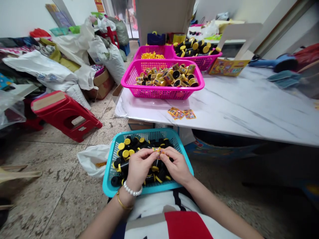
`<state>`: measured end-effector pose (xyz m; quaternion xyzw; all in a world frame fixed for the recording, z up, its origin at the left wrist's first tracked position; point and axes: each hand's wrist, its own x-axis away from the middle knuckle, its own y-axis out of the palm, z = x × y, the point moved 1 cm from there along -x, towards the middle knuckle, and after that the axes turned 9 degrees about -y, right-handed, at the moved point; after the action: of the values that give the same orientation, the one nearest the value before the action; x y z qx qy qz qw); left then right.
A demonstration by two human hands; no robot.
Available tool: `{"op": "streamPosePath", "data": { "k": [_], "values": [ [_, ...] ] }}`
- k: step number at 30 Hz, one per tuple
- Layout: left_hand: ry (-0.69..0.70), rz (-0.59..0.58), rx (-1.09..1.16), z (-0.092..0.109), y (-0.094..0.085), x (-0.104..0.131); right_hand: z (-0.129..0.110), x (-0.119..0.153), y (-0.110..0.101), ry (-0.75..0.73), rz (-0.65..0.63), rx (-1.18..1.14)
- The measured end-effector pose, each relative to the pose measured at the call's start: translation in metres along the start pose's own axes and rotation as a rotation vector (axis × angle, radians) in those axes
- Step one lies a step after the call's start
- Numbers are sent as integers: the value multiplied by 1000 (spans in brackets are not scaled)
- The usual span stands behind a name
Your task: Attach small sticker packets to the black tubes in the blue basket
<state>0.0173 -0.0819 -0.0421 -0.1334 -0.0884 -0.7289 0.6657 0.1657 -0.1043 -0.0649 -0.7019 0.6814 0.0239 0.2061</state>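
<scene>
left hand (139,166): fingers curled, pinching | right hand (175,164): same | hands: fingertips meeting, forearms converging

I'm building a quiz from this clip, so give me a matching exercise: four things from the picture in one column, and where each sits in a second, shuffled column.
Things:
1. teal basket
2. near pink basket
3. loose stickers
4. red stool

Places:
A. flat on the marble table, in front of a basket
B. tipped on the floor, left
C. on the person's lap, under the left hand and right hand
D. on the table, full of gold-wrapped tubs

Pairs: 1-C, 2-D, 3-A, 4-B
</scene>
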Motion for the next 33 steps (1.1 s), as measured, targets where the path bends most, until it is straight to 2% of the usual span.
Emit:
{"op": "streamPosePath", "data": {
  "k": [3,6,11,15,19,22,25,27,30,33],
  "values": [
    [-172,-50,71,-6,-6,-6,-1,-1,-1,20,-110,-35],
    [-237,-110,113,-12,-8,-9,1,-1,-3,20,-213,-18],
    [-394,-162,255,-19,-12,-10,11,-2,-15,77,-248,-64],
    [-466,-198,390,-20,-17,-12,17,-1,-35,84,-250,143],
    [-491,-212,505,-20,-19,-14,15,1,-53,105,-317,270],
    [-513,-226,546,-21,-19,-17,11,2,-62,204,-216,111],
    [-541,-235,557,-22,-18,-19,6,-1,-60,359,-83,-315],
    [-552,-256,563,-23,-17,-19,3,-5,-53,393,18,-521],
    [-558,-290,587,-23,-15,-19,1,-10,-39,357,111,-595],
    [-569,-302,630,-24,-14,-19,2,-14,-29,336,107,-539]
  ]
}}
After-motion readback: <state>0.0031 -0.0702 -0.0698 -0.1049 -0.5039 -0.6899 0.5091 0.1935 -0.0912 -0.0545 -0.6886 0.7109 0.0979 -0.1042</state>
